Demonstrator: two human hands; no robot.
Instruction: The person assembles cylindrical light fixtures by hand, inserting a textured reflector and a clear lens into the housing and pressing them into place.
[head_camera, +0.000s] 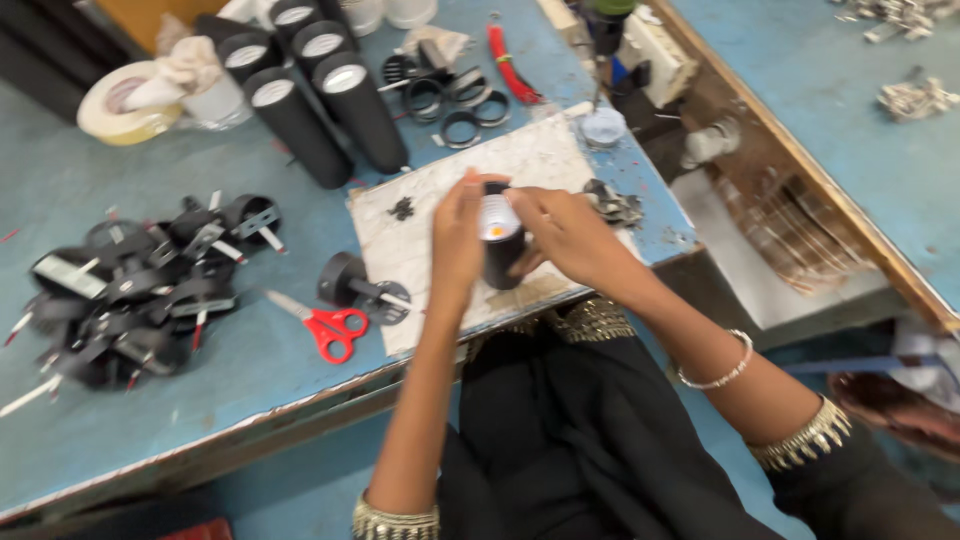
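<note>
Both my hands hold a short black cylinder (502, 250) with a white, orange-tinted open top, upright over a worn white board (530, 160). My left hand (457, 235) cups its left side with fingers curled over the rim. My right hand (562, 232) grips the right side, its fingertips at the top edge. The lower part of the cylinder shows between the palms.
Several tall black cylinders (330, 110) stand at the back of the blue table (260, 350). A heap of black fittings with wires (130, 290) lies left. Red scissors (325, 328) and a black fitting (355, 285) lie by the board. Black rings (455, 100) and a tape roll (120, 105) sit behind.
</note>
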